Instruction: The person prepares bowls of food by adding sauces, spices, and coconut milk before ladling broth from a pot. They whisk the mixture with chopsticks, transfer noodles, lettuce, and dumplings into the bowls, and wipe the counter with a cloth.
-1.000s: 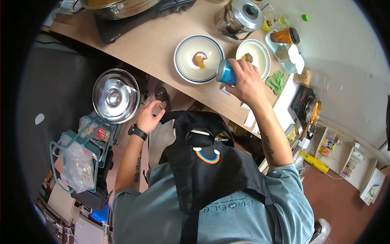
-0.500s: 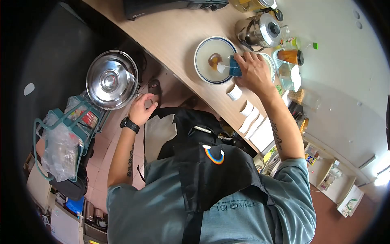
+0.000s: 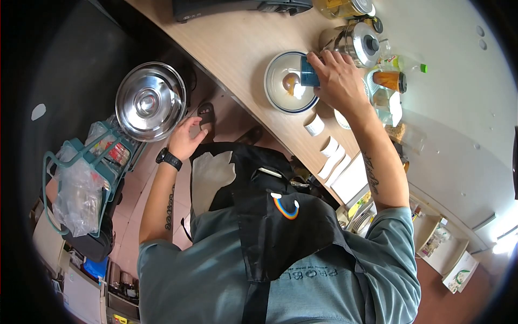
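Note:
My right hand point(image 3: 342, 82) grips a translucent blue cup point(image 3: 308, 73) above the right side of a white bowl with a blue rim point(image 3: 266, 85). Inside the bowl lies a small brownish-yellow mass point(image 3: 291, 83), with something white beside it. The cup is tipped toward the bowl; what it still holds cannot be made out. Down at my left side, my left hand point(image 3: 186, 141) hangs in the air with its fingers apart and holds nothing. Nearest to it is a round shiny metal lid point(image 3: 147, 101).
A metal pot with a lid point(image 3: 353, 46) stands behind my right hand, near bottles and an orange-filled jar point(image 3: 389, 81). White cups point(image 3: 314, 125) line the counter's front edge. A black appliance point(image 3: 237, 8) sits at the far side. A green rack point(image 3: 81, 162) with plastic bags stands at left.
White stuff that was at the cup's mouth is now down in the bowl. The cup has tilted further, its lip shifting up slightly. My left hand's fingers have spread a little.

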Demonstrator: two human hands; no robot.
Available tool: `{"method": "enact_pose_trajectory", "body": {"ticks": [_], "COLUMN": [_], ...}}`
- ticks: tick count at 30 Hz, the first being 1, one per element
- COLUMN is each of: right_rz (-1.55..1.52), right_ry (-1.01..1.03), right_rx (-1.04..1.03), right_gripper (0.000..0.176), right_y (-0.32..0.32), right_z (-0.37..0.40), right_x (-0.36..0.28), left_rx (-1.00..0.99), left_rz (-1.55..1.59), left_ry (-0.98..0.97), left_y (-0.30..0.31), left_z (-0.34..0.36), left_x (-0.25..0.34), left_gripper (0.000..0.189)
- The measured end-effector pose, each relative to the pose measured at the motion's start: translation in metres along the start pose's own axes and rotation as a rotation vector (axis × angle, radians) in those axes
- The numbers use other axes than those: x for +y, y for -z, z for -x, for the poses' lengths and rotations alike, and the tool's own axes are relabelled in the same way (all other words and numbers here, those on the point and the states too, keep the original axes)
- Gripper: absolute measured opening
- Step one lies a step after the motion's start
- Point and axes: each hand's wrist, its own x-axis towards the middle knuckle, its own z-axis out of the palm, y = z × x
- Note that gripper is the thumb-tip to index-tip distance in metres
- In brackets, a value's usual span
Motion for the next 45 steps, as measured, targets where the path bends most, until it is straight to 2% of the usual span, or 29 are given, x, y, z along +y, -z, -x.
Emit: {"method": "enact_pose_trajectory", "body": {"ticks": [4,7,12,19,22,24,27,28,30,31,32,34,35,37,38,40,42,43,45], "right_rz": [-0.049,-0.046,-0.077,-0.136,-0.266,-0.307,-0.833,-0.837,-1.076,-1.138,-1.227,-1.382,-1.319,-1.504,-1.548,-1.701,-1.596,-1.643,-1.516], "right_ry": [0.046,0.092,0.090,-0.164,-0.252,-0.319,-0.674,-0.682,-0.824,-0.837,-0.802,-0.853,-0.889,-0.957,-0.999,-1.021,-1.056,-1.102,-1.269], "right_rx": [0.076,0.053,-0.004,0.073,0.116,0.075,0.162,0.176,0.366,0.392,0.515,0.535,0.512,0.630,0.613,0.804,0.851,0.947,1.017], "right_gripper": [0.043,0.036,0.036,0.059,0.062,0.066,0.075,0.075,0.080,0.085,0.086,0.088,0.091,0.091,0.090,0.089,0.089,0.087,0.087], "right_y": [0.009,0.007,-0.001,0.004,-0.006,-0.019,-0.040,-0.038,-0.031,-0.037,-0.055,-0.062,-0.077,-0.072,-0.056,-0.061,-0.063,-0.065,-0.067], "right_z": [0.002,0.013,0.036,0.045,0.058,0.071,0.089,0.093,0.101,0.109,0.115,0.117,0.123,0.125,0.126,0.137,0.166,0.181,0.224], "right_x": [-0.015,-0.021,-0.012,0.004,0.000,-0.006,-0.021,-0.027,-0.042,-0.045,-0.050,-0.064,-0.068,-0.082,-0.083,-0.089,-0.082,-0.079,-0.068], "left_rx": [0.004,-0.014,-0.031,-0.061,-0.044,-0.040,-0.046,-0.057,-0.065,-0.080,-0.098,-0.131,-0.140,-0.179,-0.218,-0.277,-0.384,-0.434,-0.532], "left_rz": [-0.019,-0.027,-0.037,-0.048,-0.069,-0.061,-0.063,-0.069,-0.080,-0.099,-0.119,-0.139,-0.147,-0.145,-0.140,-0.093,-0.116,-0.140,-0.165], "left_ry": [0.011,0.025,0.029,0.036,0.031,0.013,0.000,0.001,-0.015,-0.017,-0.023,-0.052,-0.069,-0.116,-0.129,-0.155,-0.151,-0.174,-0.191], "left_y": [0.000,-0.005,-0.012,-0.008,-0.007,-0.007,-0.003,-0.003,0.000,0.000,0.000,-0.003,-0.006,-0.010,-0.010,-0.015,-0.023,-0.028,-0.044], "left_z": [0.002,0.003,0.002,-0.002,-0.003,-0.006,-0.007,-0.008,-0.008,-0.009,-0.011,-0.014,-0.012,-0.017,-0.015,-0.016,-0.017,-0.019,-0.022], "left_x": [-0.001,-0.004,-0.007,-0.002,-0.004,-0.004,0.002,0.005,0.012,0.014,0.015,0.017,0.012,0.023,0.034,0.044,0.058,0.063,0.068], "left_gripper": [0.039,0.040,0.040,0.041,0.040,0.040,0.040,0.039,0.040,0.040,0.040,0.041,0.041,0.040,0.039,0.038,0.037,0.036,0.035]}}
